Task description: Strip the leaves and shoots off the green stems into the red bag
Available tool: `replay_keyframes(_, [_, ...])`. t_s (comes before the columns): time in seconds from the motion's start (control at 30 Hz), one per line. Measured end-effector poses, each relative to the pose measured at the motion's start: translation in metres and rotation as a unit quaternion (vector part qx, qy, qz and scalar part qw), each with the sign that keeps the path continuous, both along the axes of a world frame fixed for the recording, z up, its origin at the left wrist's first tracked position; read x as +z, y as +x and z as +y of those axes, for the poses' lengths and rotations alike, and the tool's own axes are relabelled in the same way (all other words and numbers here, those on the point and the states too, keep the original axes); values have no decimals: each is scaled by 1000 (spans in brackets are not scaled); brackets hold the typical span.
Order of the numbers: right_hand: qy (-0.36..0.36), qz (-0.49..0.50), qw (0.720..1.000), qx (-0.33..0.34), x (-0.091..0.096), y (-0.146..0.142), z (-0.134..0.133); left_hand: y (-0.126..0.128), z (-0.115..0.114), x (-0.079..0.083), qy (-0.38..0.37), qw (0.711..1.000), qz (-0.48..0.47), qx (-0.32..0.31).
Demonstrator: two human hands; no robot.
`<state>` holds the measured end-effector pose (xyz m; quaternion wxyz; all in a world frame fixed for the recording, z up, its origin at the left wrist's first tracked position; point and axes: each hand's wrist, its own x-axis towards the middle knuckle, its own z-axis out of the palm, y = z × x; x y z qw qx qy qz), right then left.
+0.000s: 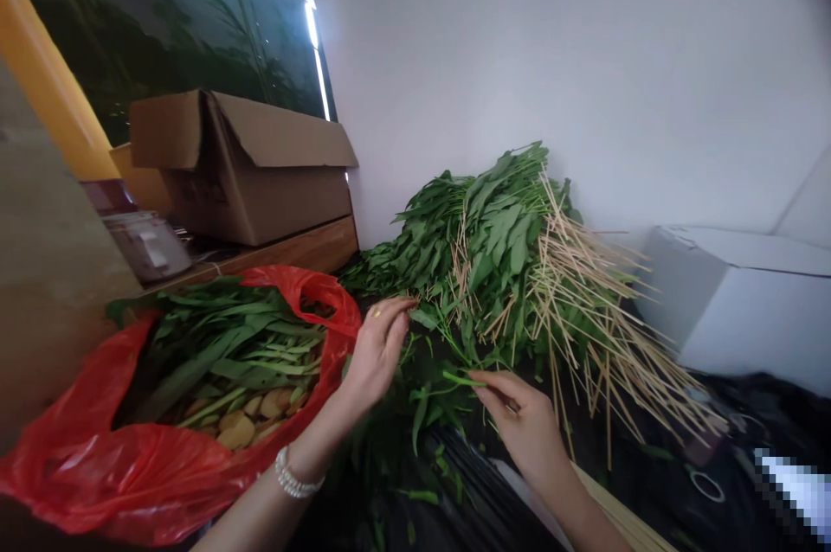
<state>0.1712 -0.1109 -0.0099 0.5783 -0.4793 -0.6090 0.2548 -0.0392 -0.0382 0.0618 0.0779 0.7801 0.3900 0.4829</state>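
Note:
My right hand (523,414) pinches a cut green leafy stem (462,379) between thumb and fingertips, its end sticking out to the left. My left hand (380,349), with a ring and a beaded bracelet, has its fingers pressed together beside a leaf (426,319); what is between the fingertips is hidden. Below both hands, loose leaves and stem pieces (425,414) lie on black plastic (477,491). Just beyond rises a large heap of long green leaves (499,236), with many thin tan sticks (594,292) fanning out to the right.
On the left, an open red plastic bag (84,465) holds leafy greens (227,336) and tan rounded pieces (243,422). Behind it, a cardboard box (260,189) and a clear container (146,245) stand on a wooden ledge. A white box (759,301) sits at right against the wall.

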Motion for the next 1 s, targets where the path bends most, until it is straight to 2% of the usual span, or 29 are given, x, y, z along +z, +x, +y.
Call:
replay_keyframes(0.17, [44,-79,996,-7,-1,-2,-2,9,-27,-18,85,982,160,-58])
replay_keyframes(0.27, [51,-97,994,12,0,-4,-3,13,-32,-28,84,969,216,-83])
replay_keyframes(0.37, [41,-89,994,47,2,-6,-5,18,-32,-34,28,965,231,-118])
replay_keyframes(0.47, [-4,-23,998,62,5,-7,-7,22,-32,-37,-33,967,204,-150])
replay_keyframes(0.53, [-34,36,997,54,7,-5,-8,24,-32,-35,-118,971,117,-171])
replay_keyframes(0.57, [-43,61,996,49,8,-4,-8,24,-33,-32,-181,965,44,-186])
replay_keyframes(0.6, [-49,80,995,43,9,-3,-8,24,-34,-29,-254,945,-41,-204])
replay_keyframes(0.67, [-59,100,993,33,11,-1,-9,24,-35,-22,-396,868,-186,-236])
replay_keyframes(0.7, [-61,97,993,26,11,-1,-9,23,-35,-19,-452,829,-219,-247])
replay_keyframes(0.73, [-60,84,994,18,10,-1,-9,23,-35,-17,-492,802,-221,-256])
replay_keyframes(0.77, [-53,61,997,10,10,-1,-9,22,-36,-16,-514,792,-196,-265])
replay_keyframes(0.8, [-37,27,999,3,9,-2,-10,21,-35,-16,-514,799,-152,-271])
replay_keyframes(0.87, [17,-59,998,-8,6,-4,-10,21,-35,-18,-458,847,-41,-266])
replay_keyframes(0.93, [78,-153,985,-2,3,-6,-10,21,-36,-19,-370,893,65,-247])
replay_keyframes(1.0, [121,-239,964,5,0,-7,-10,22,-37,-18,-302,914,150,-227])
